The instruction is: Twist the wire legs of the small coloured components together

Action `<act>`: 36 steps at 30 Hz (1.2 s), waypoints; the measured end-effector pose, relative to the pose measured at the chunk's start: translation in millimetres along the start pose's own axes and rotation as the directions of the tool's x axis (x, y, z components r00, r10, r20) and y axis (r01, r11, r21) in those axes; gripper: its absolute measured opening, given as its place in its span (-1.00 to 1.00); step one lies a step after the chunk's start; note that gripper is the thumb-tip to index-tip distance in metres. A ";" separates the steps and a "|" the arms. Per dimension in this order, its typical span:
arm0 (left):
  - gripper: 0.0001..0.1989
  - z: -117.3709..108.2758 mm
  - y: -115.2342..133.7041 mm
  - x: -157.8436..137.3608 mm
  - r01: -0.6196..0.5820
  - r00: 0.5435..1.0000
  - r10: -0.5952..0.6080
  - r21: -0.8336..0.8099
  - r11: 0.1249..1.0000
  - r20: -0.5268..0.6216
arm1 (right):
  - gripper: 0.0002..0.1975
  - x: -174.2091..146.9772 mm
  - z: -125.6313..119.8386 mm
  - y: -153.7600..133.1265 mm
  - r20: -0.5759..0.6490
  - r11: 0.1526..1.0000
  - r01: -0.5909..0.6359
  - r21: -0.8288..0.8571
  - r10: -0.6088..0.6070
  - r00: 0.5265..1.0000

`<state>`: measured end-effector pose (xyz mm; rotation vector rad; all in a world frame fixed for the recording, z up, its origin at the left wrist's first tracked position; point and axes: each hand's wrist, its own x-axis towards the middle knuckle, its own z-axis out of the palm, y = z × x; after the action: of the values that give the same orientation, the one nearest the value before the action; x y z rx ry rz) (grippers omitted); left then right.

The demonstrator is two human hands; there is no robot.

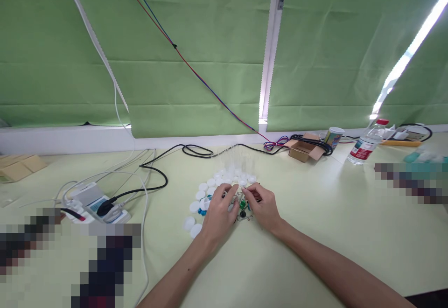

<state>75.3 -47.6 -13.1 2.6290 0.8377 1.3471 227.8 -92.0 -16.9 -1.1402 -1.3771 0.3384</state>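
Note:
My left hand (220,212) is closed, its fingers curled towards the thumb over a small pile of loose parts. Opposite it, my right hand (263,205) pinches with thumb and forefinger; whatever the fingertips of either hand hold is too small to make out. Between the hands lie a green piece (242,203), a round black piece (243,214) and thin metal-looking bits. Some blue pieces (202,212) show left of my left hand. White round caps (203,187) curve around the pile on its left and far sides. Behind them stand several clear containers (238,161).
A power strip with plugs and cables (105,207) lies at the left. Along the back are a black cable (196,150), an open cardboard box (303,151), a can (333,139) and a red-capped bottle (367,143). Cardboard pieces (23,167) sit at the far left.

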 end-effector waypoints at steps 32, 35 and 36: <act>-0.60 -3.8 1.9 3.3 -0.046 0.999 0.046 -0.018 0.999 -0.006 | -0.78 3.4 -2.2 -7.3 -0.005 0.999 0.002 0.047 -0.002 1.000; -0.60 -5.2 2.2 3.9 -0.050 0.999 0.050 -0.017 0.999 0.007 | -0.78 3.2 -2.1 -6.7 0.000 0.999 0.001 0.045 -0.001 1.000; -0.60 -5.5 2.2 4.0 -0.051 0.999 0.051 -0.015 0.999 0.012 | -0.78 3.1 -2.1 -6.5 0.001 0.999 -0.001 0.047 0.001 1.000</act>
<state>73.8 -48.4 -6.2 2.6627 0.7613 1.3426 227.7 -93.6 -9.6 -1.1024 -1.3628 0.3705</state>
